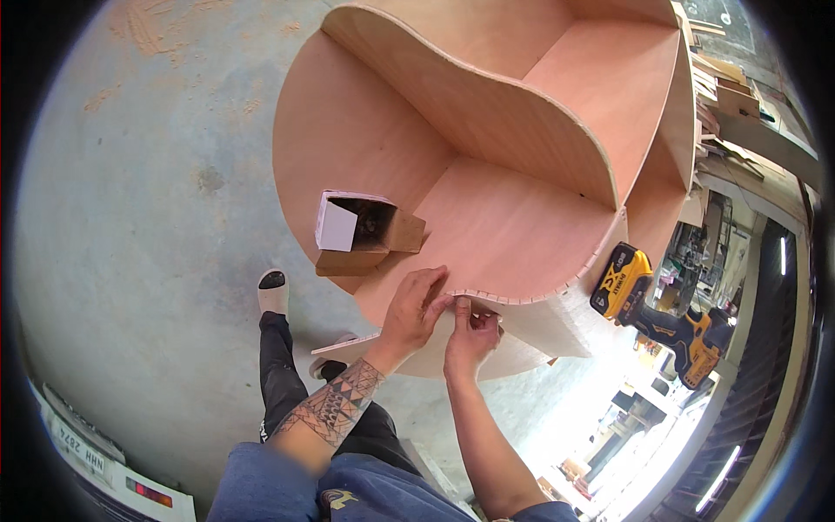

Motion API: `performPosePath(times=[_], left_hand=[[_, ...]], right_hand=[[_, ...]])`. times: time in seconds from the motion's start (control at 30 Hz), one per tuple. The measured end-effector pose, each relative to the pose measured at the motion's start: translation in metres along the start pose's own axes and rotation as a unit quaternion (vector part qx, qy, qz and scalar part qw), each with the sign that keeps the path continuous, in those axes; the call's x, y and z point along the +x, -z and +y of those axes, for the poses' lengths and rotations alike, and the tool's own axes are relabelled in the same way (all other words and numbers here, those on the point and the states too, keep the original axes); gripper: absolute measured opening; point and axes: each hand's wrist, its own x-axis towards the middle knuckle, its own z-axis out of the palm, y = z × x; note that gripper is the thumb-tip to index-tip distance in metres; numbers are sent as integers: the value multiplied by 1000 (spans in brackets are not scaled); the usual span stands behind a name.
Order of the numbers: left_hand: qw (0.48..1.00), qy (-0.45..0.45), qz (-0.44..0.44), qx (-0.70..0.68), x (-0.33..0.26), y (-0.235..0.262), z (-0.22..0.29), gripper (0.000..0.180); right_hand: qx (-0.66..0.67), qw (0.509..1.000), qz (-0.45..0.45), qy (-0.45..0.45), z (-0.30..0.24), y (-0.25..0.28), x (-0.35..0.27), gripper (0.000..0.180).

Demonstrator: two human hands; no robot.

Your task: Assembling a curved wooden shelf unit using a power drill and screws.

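Your left hand (416, 306) lies spread on the curved plywood edge (522, 300) of the round cabinet (487, 174). At its three o'clock, your right hand (472, 335) pinches that edge, perhaps around something small; you can't tell. A small open box (361, 228) sits at eleven o'clock. A yellow drill (657, 313) rests at three o'clock.

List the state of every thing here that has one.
Round plywood cabinet: lying flat, open side up, its kerf-cut bent edge strip partly fitted.
Small cardboard box: open, lying on its side inside the cabinet.
Cordless drill: resting unheld against the cabinet's edge.
Left hand: pressing the strip.
Right hand: pinching the strip.
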Motion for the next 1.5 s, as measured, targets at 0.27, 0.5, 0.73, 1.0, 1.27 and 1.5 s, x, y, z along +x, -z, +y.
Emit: performPosePath(times=[0.27, 0.5, 0.73, 1.0, 1.27, 1.5], left_hand=[[997, 47, 24, 60, -8, -16, 14, 47], [994, 71, 17, 76, -7, -16, 19, 51], [992, 60, 2, 107, -6, -18, 15, 45], [990, 34, -1, 140, -6, -19, 11, 48], [989, 4, 3, 150, -6, -19, 10, 44], [990, -34, -31, 136, 5, -16, 31, 57]], right_hand=[[0, 999, 25, 28, -2, 6, -7, 35], [93, 991, 60, -70, 2, 6, -8, 33], [149, 978, 110, -97, 15, 9, -1, 93], [-307, 931, 177, 94, -4, 38, 25, 162], [-248, 894, 159, 339, -29, 53, 45, 177], [-255, 853, 186, 416, -7, 57, 61, 163]])
